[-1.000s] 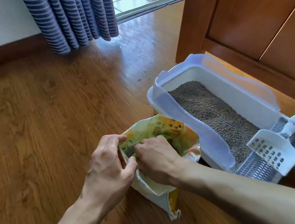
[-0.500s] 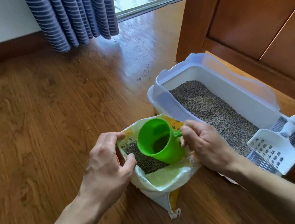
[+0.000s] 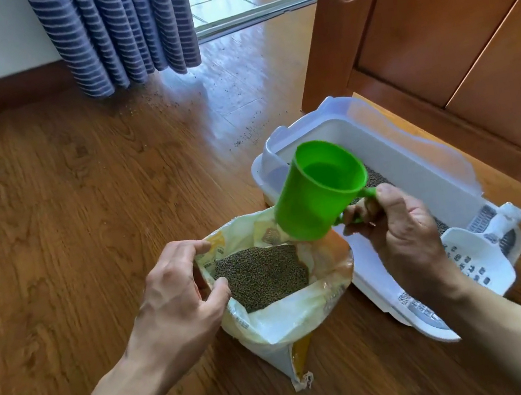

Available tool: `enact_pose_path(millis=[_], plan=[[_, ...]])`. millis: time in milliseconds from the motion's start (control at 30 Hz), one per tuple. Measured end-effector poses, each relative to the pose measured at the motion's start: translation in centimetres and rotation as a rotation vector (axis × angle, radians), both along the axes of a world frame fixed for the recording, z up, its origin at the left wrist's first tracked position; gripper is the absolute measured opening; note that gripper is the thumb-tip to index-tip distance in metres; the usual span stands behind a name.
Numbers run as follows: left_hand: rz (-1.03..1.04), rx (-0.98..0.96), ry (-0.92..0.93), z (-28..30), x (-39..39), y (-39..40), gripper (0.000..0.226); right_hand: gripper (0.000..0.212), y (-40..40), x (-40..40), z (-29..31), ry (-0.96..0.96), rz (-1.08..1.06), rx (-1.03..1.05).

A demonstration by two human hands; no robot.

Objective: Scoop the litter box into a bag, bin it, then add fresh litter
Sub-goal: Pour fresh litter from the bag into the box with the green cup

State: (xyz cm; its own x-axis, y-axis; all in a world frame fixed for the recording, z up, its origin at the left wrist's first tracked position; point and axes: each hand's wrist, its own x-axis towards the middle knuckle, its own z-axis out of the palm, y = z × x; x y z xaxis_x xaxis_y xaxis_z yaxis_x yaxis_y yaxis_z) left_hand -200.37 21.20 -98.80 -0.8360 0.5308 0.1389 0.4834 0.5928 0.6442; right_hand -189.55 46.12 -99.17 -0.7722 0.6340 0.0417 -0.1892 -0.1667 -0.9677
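Head view: right hand [image 3: 398, 235] grips a green cup [image 3: 317, 190] blocking the litter box [image 3: 420, 162], left hand [image 3: 176, 302] pinching the bag [image 3: 285, 325] beside a white scoop [image 3: 475, 260].

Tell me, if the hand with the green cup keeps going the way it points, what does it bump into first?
Probably the litter box. The right hand points the green cup up and away over the box's near wall, toward the gray litter inside. Depth is hard to judge from one view.

right hand [image 3: 401, 235] grips green cup [image 3: 317, 189] | left hand [image 3: 176, 302] holds litter bag [image 3: 293, 313]
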Motion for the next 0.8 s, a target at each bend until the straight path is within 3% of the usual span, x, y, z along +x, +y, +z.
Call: enact_pose_path(millis=[167, 333, 433, 533, 667, 800], plan=[[0.000, 0.008, -0.015, 0.0, 0.1, 0.1, 0.042, 0.035, 3.4, -0.3, 1.7, 0.020, -0.184, 0.151], [-0.007, 0.006, -0.016, -0.1, 0.0, 0.1, 0.042, 0.032, 8.1, -0.3, 1.8, -0.447, -0.298, 0.969], [-0.006, 0.004, -0.018, -0.1, -0.1, 0.1, 0.043, 0.032, 9.4, -0.8, 1.9, -0.650, -0.178, 1.240], [-0.004, 0.012, -0.028, -0.1, 0.0, 0.1, 0.043, 0.035, 10.4, -1.4, 2.0, -0.794, -0.136, 1.286], [0.000, 0.012, -0.029, -0.1, 0.0, 0.1, 0.043, 0.035, 10.4, -2.0, 2.6, -0.721, -0.144, 1.362], [0.008, 0.008, -0.032, -0.2, -0.1, 0.0, 0.043, 0.033, 10.5, -2.2, 1.8, -1.013, -0.100, 1.471]])
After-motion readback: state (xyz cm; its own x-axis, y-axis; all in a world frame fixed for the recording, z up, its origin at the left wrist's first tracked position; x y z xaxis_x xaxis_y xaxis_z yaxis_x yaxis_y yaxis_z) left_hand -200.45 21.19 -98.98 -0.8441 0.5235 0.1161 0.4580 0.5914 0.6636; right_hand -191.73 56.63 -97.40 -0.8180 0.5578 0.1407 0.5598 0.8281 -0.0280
